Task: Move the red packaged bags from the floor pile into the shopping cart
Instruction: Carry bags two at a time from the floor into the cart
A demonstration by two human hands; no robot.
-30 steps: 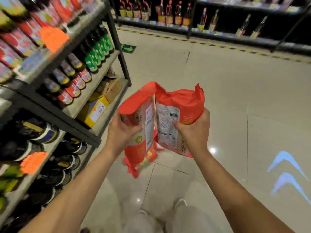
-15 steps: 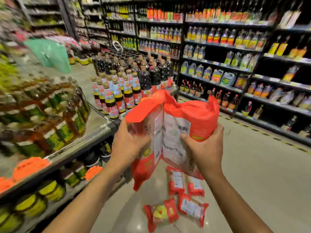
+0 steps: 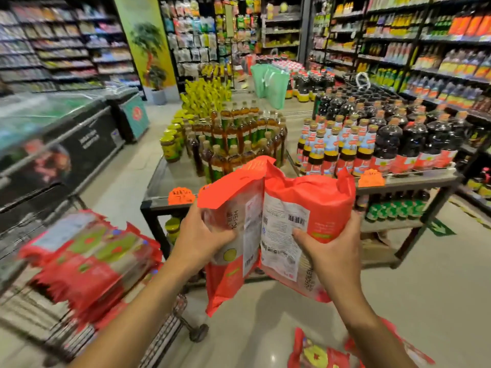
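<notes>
Change: the view has swung left from the shelves; the cart [image 3: 162, 338] now shows at lower left, stacked with red bags [image 3: 87, 258].
Left hand [image 3: 202, 240]: grasps the first bag [image 3: 233, 208], centre frame.
Right hand [image 3: 332, 251]: grasps the second bag [image 3: 313, 205], which touches the first.
Floor pile [image 3: 318, 354]: bottom right, some bags remaining.
Meaning: both bags are held near the cart, so dropping them in looks to be next.

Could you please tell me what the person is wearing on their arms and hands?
Nothing visible: the left hand and right hand are ungloved, no rings showing. The left forearm and right forearm are bare, with no sleeves, watch or bands in view.
</notes>
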